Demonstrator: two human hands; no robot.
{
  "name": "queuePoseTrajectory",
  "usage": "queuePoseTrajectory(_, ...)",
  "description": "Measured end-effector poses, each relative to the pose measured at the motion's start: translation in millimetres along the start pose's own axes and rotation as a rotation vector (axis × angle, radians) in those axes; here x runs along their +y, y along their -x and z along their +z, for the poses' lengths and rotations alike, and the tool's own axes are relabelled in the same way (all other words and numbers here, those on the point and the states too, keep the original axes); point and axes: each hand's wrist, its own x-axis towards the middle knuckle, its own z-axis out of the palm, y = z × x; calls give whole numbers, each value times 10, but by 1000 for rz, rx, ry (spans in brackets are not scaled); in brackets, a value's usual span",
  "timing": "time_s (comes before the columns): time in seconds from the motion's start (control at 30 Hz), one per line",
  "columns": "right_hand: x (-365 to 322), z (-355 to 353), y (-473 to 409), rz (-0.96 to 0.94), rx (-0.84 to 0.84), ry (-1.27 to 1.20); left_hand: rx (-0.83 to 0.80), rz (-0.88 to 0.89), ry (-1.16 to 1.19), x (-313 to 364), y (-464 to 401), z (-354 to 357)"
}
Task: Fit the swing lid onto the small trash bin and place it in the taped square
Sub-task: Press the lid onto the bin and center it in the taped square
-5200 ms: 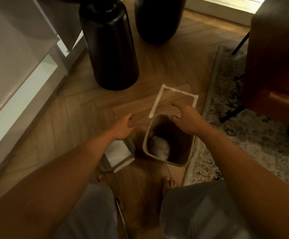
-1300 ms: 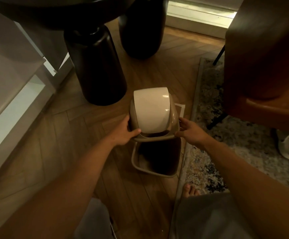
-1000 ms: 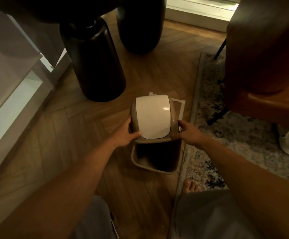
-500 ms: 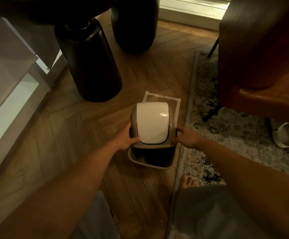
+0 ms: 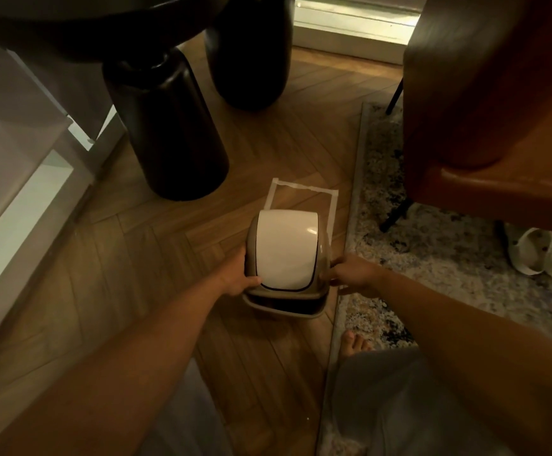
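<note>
The swing lid point(image 5: 286, 250), beige with a white flap, hangs just above the small trash bin point(image 5: 283, 307), whose near rim and dark opening still show below it. My left hand point(image 5: 238, 274) grips the lid's left side and my right hand point(image 5: 355, 274) grips its right side. The bin stands on the wooden floor, overlapping the near end of the taped square point(image 5: 302, 189). The square's far edge and both side strips are visible beyond the lid.
A black cylindrical table leg point(image 5: 166, 126) stands left of the square, with a second one point(image 5: 248, 51) behind. A patterned rug point(image 5: 432, 245) and a brown chair point(image 5: 498, 110) lie to the right. My bare foot point(image 5: 355, 340) rests near the bin.
Both hands have lowered the lid closer to the bin's rim, so less of the opening shows. The view has tilted, showing more of the taped square beyond.
</note>
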Motion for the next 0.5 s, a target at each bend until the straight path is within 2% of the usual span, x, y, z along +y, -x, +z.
queuePoseTrajectory(0.23, 125, 49, 80, 76, -123, 73, -32, 35, -12, 32, 114, 46)
queuePoseTrajectory(0.5, 140, 212, 165, 52, -77, 244, -47, 2, -55, 20, 178, 66)
